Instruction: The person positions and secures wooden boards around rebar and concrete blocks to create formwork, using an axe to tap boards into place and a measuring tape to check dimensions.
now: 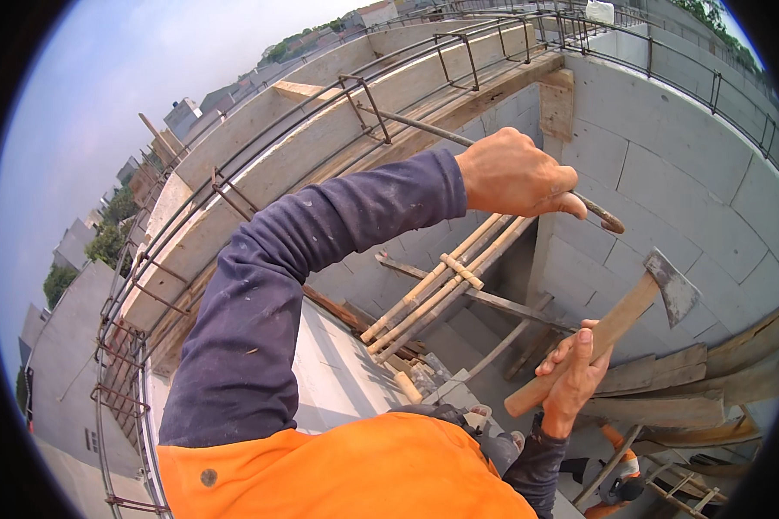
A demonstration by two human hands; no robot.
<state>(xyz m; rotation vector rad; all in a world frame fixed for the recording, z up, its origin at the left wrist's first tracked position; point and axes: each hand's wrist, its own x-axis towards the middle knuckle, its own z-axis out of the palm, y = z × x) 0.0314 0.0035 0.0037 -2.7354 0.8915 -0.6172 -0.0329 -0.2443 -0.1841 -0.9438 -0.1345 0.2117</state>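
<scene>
My left hand (521, 177) is closed around a thin metal bar (602, 214) with a curved, flattened end that sticks out to the right. The bar's other end runs left, in among the rebar cage (368, 108) along the beam formwork (312, 138). Lower and to the right, my right hand (573, 372) grips a hatchet (627, 316) by its pale wooden handle. The hatchet's worn grey head (672, 287) points up and right, apart from the wall behind it.
Grey block walls (658, 147) enclose a deep drop below. Bamboo poles (450, 277) lashed together reach down into it. Curved planks (666, 389) are stacked at right. Another person (619, 489) is far below at lower right. Buildings and trees lie beyond, at left.
</scene>
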